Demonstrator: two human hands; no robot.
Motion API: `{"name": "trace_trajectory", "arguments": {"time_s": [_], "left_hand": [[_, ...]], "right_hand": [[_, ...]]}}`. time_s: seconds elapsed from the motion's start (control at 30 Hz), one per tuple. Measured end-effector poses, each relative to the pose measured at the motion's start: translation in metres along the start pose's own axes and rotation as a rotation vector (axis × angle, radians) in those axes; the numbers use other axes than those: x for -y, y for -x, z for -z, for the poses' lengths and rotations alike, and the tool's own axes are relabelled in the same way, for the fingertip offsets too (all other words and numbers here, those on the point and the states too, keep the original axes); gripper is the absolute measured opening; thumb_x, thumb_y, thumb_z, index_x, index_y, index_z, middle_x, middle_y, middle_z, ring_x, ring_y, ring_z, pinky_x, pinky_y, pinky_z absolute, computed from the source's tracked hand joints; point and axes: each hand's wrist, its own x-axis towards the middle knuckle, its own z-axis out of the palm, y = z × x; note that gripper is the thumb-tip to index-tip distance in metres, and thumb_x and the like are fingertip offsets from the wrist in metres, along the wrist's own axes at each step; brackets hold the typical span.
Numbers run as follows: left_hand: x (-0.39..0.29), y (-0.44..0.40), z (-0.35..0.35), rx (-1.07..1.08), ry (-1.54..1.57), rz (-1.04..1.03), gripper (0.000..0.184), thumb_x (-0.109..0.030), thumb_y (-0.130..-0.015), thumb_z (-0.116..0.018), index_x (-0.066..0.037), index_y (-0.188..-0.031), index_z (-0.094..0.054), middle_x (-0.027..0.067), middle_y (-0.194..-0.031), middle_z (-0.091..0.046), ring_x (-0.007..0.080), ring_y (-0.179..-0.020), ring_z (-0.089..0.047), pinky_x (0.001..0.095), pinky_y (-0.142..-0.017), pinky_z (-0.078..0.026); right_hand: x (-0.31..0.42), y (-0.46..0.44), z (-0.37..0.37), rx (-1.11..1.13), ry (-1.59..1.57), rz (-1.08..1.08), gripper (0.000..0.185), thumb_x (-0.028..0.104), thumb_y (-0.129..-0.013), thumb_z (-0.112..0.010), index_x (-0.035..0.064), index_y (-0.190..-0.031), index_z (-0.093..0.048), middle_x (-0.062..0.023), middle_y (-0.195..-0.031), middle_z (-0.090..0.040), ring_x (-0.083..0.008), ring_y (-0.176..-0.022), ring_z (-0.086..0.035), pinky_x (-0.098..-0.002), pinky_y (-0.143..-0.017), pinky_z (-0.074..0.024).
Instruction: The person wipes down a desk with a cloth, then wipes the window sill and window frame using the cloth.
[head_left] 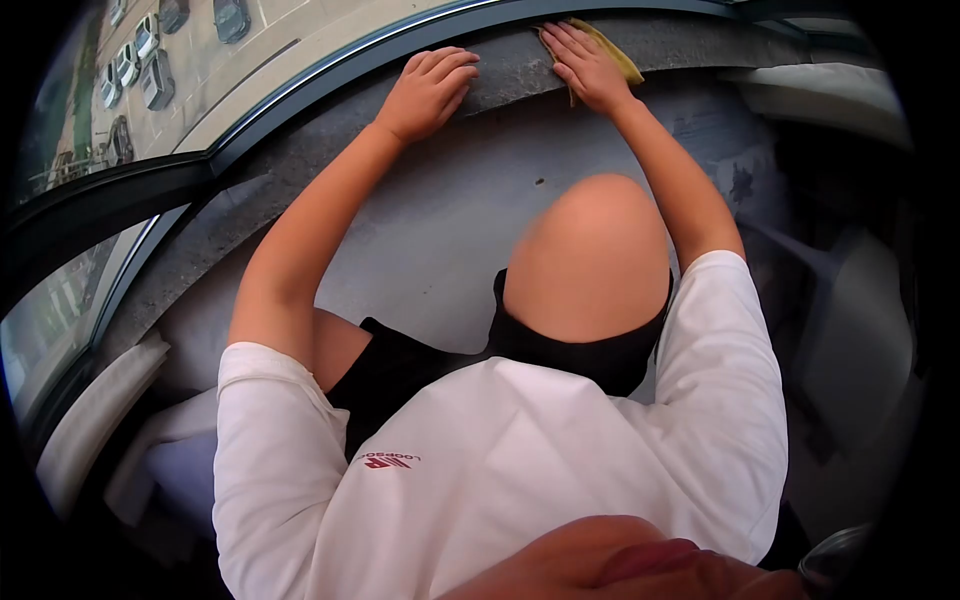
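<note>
My right hand [588, 70] is on a yellow cloth [622, 55], pressing it against the grey ledge [505, 70] below the window. The cloth sticks out past the fingers on the right, and the part under the palm is hidden. Further left, my left hand [432, 95] is at the same ledge with its fingers loosely bent and a little apart. Nothing shows in that hand, though its underside is out of sight.
A dark window frame [330, 75] curves along the ledge, with parked cars [157, 80] far below outside. Beneath the ledge is a pale grey wall [440, 215], close to my bent knee [590, 255]. Pale cushion-like pieces [825, 95] lie at the right.
</note>
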Motion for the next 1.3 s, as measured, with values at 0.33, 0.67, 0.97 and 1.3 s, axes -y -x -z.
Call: {"name": "trace_trajectory", "arguments": {"time_s": [0.33,0.67,0.97,1.3], "left_hand": [[-0.060,-0.168,-0.091,0.117,0.247,-0.119,0.036,-0.007,-0.088,-0.062,-0.008,-0.124,-0.060,0.0099,-0.140,-0.056,0.0324,-0.135,-0.047,0.0442,-0.110,-0.037],[-0.065,-0.339,-0.247,0.388,0.313,-0.286,0.051,-0.029,-0.098,-0.056,-0.005,-0.143,-0.047,0.0142,-0.155,-0.042,0.0334,-0.147,-0.034,0.0475,-0.121,-0.028],[-0.072,-0.357,-0.235,0.613,0.302,-0.134,0.064,-0.022,-0.089,-0.059,-0.006,-0.149,-0.043,0.0116,-0.161,-0.035,0.0315,-0.151,-0.029,0.0499,-0.123,-0.024],[-0.074,-0.355,-0.227,0.690,0.299,-0.096,0.062,-0.015,-0.090,-0.058,-0.007,-0.150,-0.044,0.0110,-0.161,-0.036,0.0318,-0.150,-0.031,0.0493,-0.122,-0.026]], "right_hand": [[-0.223,0.099,0.044,-0.250,0.043,-0.210,0.046,0.025,-0.097,-0.062,0.0111,-0.140,-0.058,-0.0042,-0.147,-0.054,-0.0277,-0.141,-0.044,-0.0392,-0.113,-0.0389],[-0.307,0.158,0.081,-0.221,-0.090,-0.246,0.044,0.029,-0.101,-0.052,0.0060,-0.138,-0.058,-0.0102,-0.143,-0.055,-0.0304,-0.136,-0.049,-0.0408,-0.112,-0.0392],[-0.496,0.227,0.077,-0.327,0.371,-0.757,0.050,0.031,-0.106,-0.044,0.0051,-0.149,-0.045,-0.0126,-0.155,-0.043,-0.0304,-0.144,-0.039,-0.0408,-0.118,-0.0319],[-0.646,0.242,0.076,-0.145,0.588,-1.298,0.061,0.045,-0.106,-0.033,0.0090,-0.156,-0.034,-0.0099,-0.164,-0.030,-0.0269,-0.152,-0.024,-0.0390,-0.123,-0.0205]]}}
